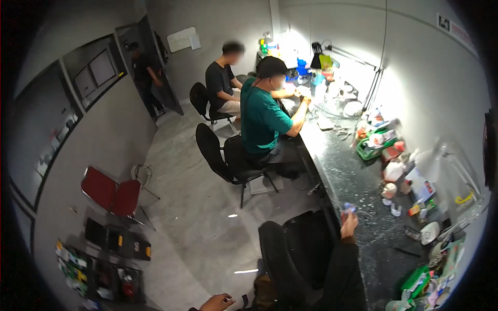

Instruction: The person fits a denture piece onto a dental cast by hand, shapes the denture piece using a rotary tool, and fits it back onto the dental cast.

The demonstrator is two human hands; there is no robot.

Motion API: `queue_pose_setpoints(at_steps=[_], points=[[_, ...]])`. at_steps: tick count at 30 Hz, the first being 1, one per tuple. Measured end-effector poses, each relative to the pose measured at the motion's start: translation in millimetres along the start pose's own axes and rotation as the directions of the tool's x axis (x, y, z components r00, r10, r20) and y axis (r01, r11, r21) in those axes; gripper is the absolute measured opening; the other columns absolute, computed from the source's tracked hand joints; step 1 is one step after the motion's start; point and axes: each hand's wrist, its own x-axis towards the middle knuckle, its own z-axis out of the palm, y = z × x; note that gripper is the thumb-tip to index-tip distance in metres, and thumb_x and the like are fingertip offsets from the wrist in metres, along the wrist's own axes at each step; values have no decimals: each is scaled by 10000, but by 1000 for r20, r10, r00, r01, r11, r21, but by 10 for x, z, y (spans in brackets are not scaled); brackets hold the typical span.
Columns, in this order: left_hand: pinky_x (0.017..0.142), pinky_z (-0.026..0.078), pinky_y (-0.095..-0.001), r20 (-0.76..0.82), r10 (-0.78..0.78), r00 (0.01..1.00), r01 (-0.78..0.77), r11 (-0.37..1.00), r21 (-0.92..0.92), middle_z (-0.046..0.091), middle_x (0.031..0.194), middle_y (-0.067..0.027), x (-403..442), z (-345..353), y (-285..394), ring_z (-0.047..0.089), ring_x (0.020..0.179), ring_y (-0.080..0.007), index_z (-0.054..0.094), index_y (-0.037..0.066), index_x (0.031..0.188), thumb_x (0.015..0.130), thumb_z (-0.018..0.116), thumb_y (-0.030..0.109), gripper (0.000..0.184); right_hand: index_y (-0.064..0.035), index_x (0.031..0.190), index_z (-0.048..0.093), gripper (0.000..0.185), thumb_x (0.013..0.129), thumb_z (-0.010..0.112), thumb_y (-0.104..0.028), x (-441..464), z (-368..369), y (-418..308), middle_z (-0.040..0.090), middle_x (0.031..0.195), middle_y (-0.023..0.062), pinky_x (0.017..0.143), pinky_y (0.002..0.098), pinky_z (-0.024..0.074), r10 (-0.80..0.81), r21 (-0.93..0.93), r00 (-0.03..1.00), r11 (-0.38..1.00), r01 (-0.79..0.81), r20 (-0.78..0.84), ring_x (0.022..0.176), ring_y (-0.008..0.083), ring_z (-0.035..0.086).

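Over the near edge of the dark workbench (381, 228), my right hand (349, 225) is closed around a small blue and reddish item (348, 209), too small to make out. My left hand (218, 302) is low at the bottom of the view, over the floor, with its fingers loosely curled and apart and nothing seen in it. An empty black chair (275, 249) stands between the two hands, against the bench.
Two people (262, 111) (223, 80) sit on black chairs at the lit bench; another person (142, 78) stands in the doorway. Green baskets (369, 150) and models line the bench's wall side. A red chair (111, 194) and black cases (116, 241) stand left.
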Motion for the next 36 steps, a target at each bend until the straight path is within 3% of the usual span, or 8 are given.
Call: queue_pose_setpoints(at_steps=[4, 10, 13, 16, 22, 28, 34, 36], points=[[657, 486, -367, -36, 0, 999, -1, 1000, -30, 638, 816, -175, 672, -784, 477, 607, 714, -277, 622, 11, 998, 828, 636, 306, 341, 6, 1041, 589, 198, 893, 573, -123, 1106, 575, 509, 585, 948, 79, 671, 273, 551, 206, 134, 946, 975, -177, -252, 787, 166, 592], [744, 496, -376, -96, -145, 985, 146, 989, 1, 636, 950, -191, 1463, -1445, 781, 627, 846, -314, 587, -1, 1059, 854, 592, 360, 415, 15, 1070, 521, 228, 955, 440, -164, 2446, 1602, 1175, 569, 975, 126, 741, 339, 564, 114, 168, 983, 982, -90, -141, 897, 274, 642], [755, 493, -371, 37, -186, 982, 181, 976, 123, 630, 961, -186, 1678, -1512, 600, 625, 856, -309, 573, -5, 1077, 858, 588, 353, 420, -35, 858, 416, 212, 972, 355, -202, 2435, 1782, 1317, 570, 964, 137, 621, 318, 570, -83, -180, 990, 982, 61, -114, 768, 305, 672], [763, 492, -371, 91, -152, 984, 139, 981, 132, 630, 957, -189, 1821, -1588, 685, 622, 863, -313, 571, -5, 1083, 861, 583, 362, 429, 27, 1262, 413, 395, 980, 394, -247, 1853, 1869, 1147, 573, 1068, 174, 568, 296, 548, -75, -225, 988, 974, 42, -137, 722, 270, 673], [757, 489, -370, 182, -7, 983, -23, 987, 162, 635, 952, -200, 1991, -1753, 729, 622, 858, -307, 581, -20, 1081, 865, 593, 342, 422, 13, 1107, 555, 310, 979, 408, -228, -435, 1152, 461, 631, 980, 121, 515, 246, 486, -61, -477, 998, 878, 44, -21, 612, 164, 653], [721, 485, -391, 235, 322, 917, -371, 905, 208, 627, 912, -207, 1820, -1625, 572, 616, 814, -328, 593, -24, 1030, 842, 617, 281, 360, -13, 1067, 578, 247, 978, 428, -187, -2709, 288, -148, 632, 997, 85, 504, 233, 484, -248, -449, 901, 891, 68, -355, 604, 139, 637], [695, 499, -379, 720, 380, 580, -714, 663, 225, 640, 877, -200, 1573, -874, 242, 642, 789, -305, 585, -16, 1052, 840, 628, 272, 360, 9, 1005, 591, 176, 952, 481, -119, -5015, -745, -154, 615, 939, 73, 540, 271, 503, -319, -404, 722, 913, 60, -613, 627, 142, 626], [699, 507, -363, 839, 279, 466, -763, 606, 223, 648, 889, -197, 1263, -595, 256, 651, 774, -295, 590, -15, 1045, 843, 629, 293, 371, -22, 1029, 602, 182, 927, 506, -138, -5864, -1150, 35, 644, 866, 127, 566, 321, 510, -184, -501, 723, 829, -249, -665, 613, 197, 653]])
